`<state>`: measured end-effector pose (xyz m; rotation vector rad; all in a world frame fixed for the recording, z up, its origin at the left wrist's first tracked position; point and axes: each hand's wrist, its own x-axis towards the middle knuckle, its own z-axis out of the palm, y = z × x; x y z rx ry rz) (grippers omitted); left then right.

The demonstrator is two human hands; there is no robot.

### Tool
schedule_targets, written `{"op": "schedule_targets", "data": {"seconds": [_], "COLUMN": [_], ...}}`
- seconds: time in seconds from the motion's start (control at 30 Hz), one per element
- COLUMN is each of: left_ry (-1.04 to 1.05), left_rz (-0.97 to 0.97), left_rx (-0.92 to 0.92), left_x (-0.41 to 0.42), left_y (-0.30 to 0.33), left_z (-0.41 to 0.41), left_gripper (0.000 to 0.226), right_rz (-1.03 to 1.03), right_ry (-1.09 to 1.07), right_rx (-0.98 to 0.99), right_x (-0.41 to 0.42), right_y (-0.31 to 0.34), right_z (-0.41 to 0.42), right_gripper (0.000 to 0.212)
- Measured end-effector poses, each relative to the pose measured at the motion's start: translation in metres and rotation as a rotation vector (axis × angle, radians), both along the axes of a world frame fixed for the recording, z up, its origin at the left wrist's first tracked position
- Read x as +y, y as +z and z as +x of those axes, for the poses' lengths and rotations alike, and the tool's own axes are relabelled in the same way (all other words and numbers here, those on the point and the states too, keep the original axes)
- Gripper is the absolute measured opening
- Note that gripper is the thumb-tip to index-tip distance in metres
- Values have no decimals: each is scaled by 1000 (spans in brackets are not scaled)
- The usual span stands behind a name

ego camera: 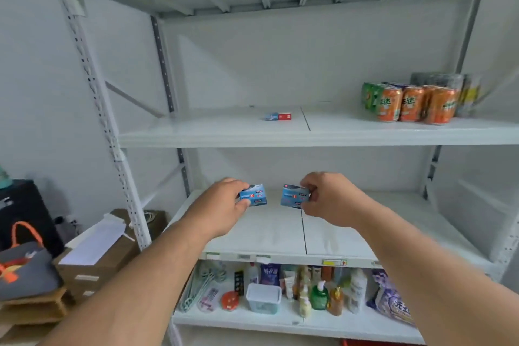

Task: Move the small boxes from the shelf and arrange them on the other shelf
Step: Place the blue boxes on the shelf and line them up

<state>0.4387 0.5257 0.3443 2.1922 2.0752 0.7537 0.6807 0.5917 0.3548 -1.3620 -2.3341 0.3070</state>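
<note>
My left hand (224, 205) pinches a small blue box (254, 196) between thumb and fingers, above the lower white shelf (280, 233). My right hand (328, 198) grips a second small blue box (293, 196) the same way, a short gap to the right of the first. Both boxes hang just over the shelf's back half. One more small blue and red box (278, 116) lies flat on the upper shelf (224, 135), near its middle seam.
Orange and green drink cans (412, 102) crowd the upper shelf's right end. Bottles and a clear tub (264, 298) fill the bottom shelf. Cardboard boxes (95, 258) and a grey bag (25, 270) stand to the left of the rack post (123, 166).
</note>
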Motion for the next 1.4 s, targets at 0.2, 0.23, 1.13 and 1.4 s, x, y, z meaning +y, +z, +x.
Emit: {"op": "schedule_targets", "data": {"seconds": [0.2,0.23,1.13,1.4], "left_ry": [-48,-53,-144,-88], "left_rz": [53,60,44,-24], "left_rx": [-18,-26,84,148], "left_x": [67,79,383,427], "left_y": [35,40,89,91], "left_z": [5,3,-78,-57], "left_gripper": [31,30,28,29], "right_rz": [76,83,68,34], "right_ry": [-37,-42,-172,-64], "right_rx": [8,14,-23,-86], "right_x": [51,60,344,416], "right_y": [36,42,106,92], "right_z": [7,5,-73,-63], "right_gripper": [20,22,30,31]}}
